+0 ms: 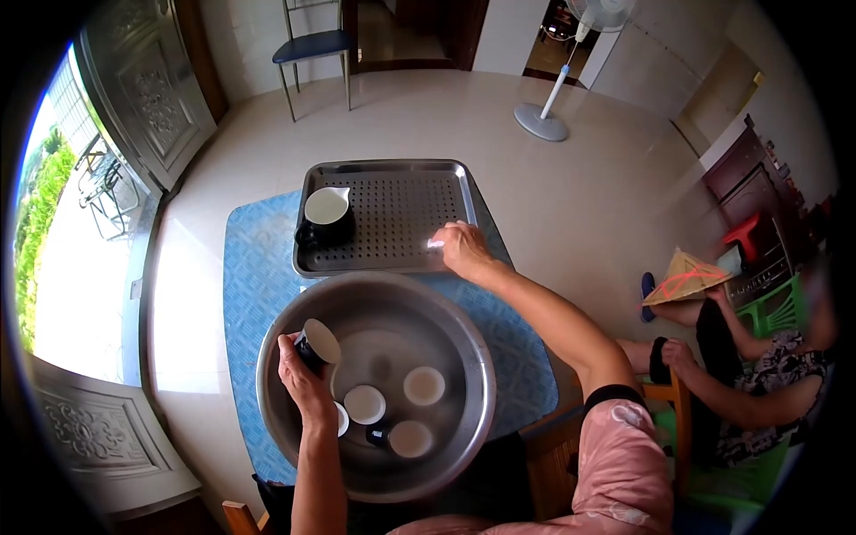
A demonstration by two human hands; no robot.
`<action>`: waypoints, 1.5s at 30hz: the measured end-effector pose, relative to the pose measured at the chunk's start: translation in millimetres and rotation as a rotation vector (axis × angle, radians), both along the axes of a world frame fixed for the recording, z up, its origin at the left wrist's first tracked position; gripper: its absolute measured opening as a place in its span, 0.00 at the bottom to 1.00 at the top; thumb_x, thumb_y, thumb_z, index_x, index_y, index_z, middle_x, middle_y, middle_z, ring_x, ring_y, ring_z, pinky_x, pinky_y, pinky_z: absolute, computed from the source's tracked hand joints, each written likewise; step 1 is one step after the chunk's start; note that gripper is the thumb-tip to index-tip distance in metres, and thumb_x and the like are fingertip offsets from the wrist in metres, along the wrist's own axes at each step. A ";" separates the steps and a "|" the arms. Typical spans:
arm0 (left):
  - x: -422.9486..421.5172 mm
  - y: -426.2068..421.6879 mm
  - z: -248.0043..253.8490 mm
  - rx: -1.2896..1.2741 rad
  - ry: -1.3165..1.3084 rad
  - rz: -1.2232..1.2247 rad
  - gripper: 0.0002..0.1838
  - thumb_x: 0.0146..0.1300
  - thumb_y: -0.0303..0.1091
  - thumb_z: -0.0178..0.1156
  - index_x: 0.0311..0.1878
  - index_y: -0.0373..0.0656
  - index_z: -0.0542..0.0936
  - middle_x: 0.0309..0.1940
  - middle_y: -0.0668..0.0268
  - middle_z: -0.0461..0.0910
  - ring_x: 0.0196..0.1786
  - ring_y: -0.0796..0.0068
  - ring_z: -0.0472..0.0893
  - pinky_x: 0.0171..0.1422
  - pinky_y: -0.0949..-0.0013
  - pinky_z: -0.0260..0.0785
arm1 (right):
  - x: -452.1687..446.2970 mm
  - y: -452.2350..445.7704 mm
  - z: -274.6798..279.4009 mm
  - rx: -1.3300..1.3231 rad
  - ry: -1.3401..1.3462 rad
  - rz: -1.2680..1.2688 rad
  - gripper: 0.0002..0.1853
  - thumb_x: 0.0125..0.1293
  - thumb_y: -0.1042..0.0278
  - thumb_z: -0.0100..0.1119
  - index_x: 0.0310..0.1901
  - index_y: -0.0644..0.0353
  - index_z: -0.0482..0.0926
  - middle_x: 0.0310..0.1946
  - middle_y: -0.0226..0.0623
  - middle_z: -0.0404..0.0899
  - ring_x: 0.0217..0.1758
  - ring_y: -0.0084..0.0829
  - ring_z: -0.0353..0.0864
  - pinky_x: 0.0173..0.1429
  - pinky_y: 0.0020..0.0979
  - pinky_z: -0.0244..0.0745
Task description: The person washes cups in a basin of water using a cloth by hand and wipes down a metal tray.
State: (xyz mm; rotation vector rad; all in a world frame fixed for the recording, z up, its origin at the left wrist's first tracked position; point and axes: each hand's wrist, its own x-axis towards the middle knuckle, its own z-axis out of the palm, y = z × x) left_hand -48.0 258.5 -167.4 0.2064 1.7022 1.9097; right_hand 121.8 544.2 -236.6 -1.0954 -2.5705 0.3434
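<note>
My left hand (305, 379) is closed around a dark cup (318, 344) with a white inside, tilted over the left part of a large metal basin (487, 383). Several more cups lie in the basin, among them one with a dark handle (410, 439). Above the right side of a perforated metal tray (410, 214), my right hand (464, 250) has its fingers bent together around something small and whitish that I cannot make out. On the tray's left side stands a dark pitcher (327, 214) with a white inside and a spout.
A blue patterned table (254, 267) bears the basin and tray. At the right sits a person (767, 383) holding a woven fan (687, 278). Farther back are a blue-seated chair (312, 46) and a standing fan (542, 122). An open door (147, 98) is at the left.
</note>
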 end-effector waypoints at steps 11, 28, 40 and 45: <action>-6.3 -2.9 -11.0 0.006 0.021 0.015 0.27 0.73 0.60 0.44 0.42 0.43 0.75 0.34 0.68 0.73 0.37 0.81 0.75 0.36 0.75 0.73 | 26.0 12.8 8.9 0.145 -0.098 -0.037 0.10 0.61 0.72 0.57 0.40 0.56 0.86 0.35 0.45 0.85 0.39 0.48 0.83 0.47 0.43 0.77; -3.2 -2.3 -3.9 -0.003 -0.012 -0.002 0.26 0.73 0.59 0.45 0.42 0.44 0.75 0.35 0.67 0.74 0.39 0.80 0.74 0.40 0.73 0.73 | -24.1 13.9 33.4 -0.313 0.475 -0.076 0.10 0.59 0.70 0.62 0.41 0.61 0.86 0.33 0.40 0.86 0.36 0.31 0.85 0.44 0.30 0.78; -8.8 -2.3 -16.3 -0.033 0.011 -0.024 0.26 0.73 0.60 0.44 0.43 0.44 0.75 0.35 0.67 0.74 0.39 0.79 0.74 0.41 0.73 0.73 | -99.5 -9.4 9.5 -0.256 0.019 0.629 0.14 0.59 0.75 0.55 0.41 0.48 0.87 0.42 0.37 0.81 0.49 0.42 0.81 0.54 0.39 0.75; -4.9 -0.5 -12.9 -0.018 0.008 -0.044 0.26 0.73 0.59 0.44 0.43 0.43 0.75 0.37 0.66 0.74 0.41 0.78 0.75 0.42 0.71 0.74 | -20.4 16.5 47.5 -0.197 -0.308 0.534 0.15 0.57 0.77 0.53 0.40 0.49 0.87 0.41 0.36 0.81 0.49 0.39 0.81 0.56 0.40 0.73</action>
